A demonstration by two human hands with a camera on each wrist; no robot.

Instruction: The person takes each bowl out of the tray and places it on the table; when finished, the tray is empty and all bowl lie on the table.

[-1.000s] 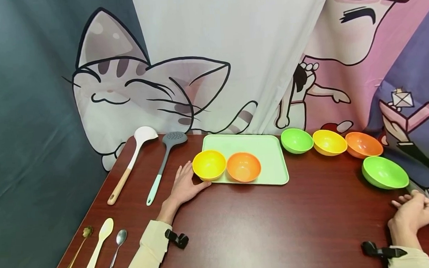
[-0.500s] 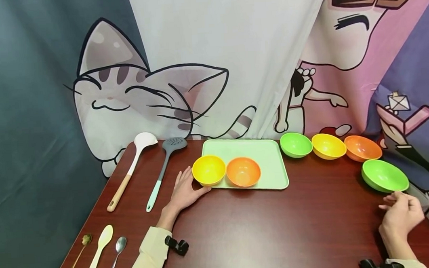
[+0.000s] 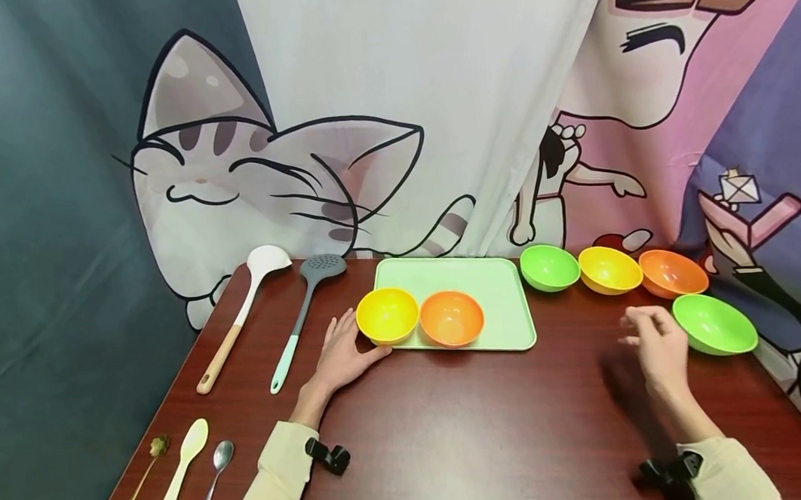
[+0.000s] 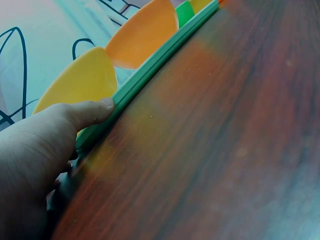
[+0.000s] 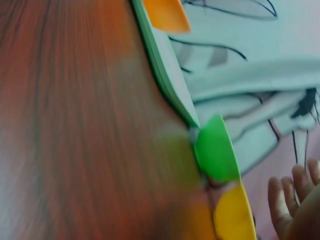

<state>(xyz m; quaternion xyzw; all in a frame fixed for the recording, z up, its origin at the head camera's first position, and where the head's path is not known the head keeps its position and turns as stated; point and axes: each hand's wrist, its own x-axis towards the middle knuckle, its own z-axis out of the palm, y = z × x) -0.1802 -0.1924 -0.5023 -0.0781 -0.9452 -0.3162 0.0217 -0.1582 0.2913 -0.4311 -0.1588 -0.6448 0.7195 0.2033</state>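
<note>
My left hand (image 3: 341, 360) rests at the front left corner of a pale green tray (image 3: 501, 297), fingers extended beside a yellow bowl (image 3: 386, 315). In the left wrist view its thumb (image 4: 92, 112) lies against the tray edge, just below that bowl. An orange bowl (image 3: 452, 319) sits to the right of the yellow one on the tray's front part. Over the table at right, my right hand (image 3: 660, 350) holds nothing, its fingers loosely bent. Close to its right stands a green bowl (image 3: 716, 325).
Along the back right edge stand a smaller green bowl (image 3: 549, 268), another yellow bowl (image 3: 610, 271) and another orange bowl (image 3: 674, 273). At left lie a white ladle (image 3: 241, 315), a grey skimmer (image 3: 302, 315), a cream spoon (image 3: 181, 473), a metal spoon (image 3: 215, 475) and a thin gold spoon (image 3: 144, 482).
My right hand has moved leftward and away from the table's right edge, passing in front of the green bowl. The left hand and the bowls stay in place; the head view shifts slightly.
</note>
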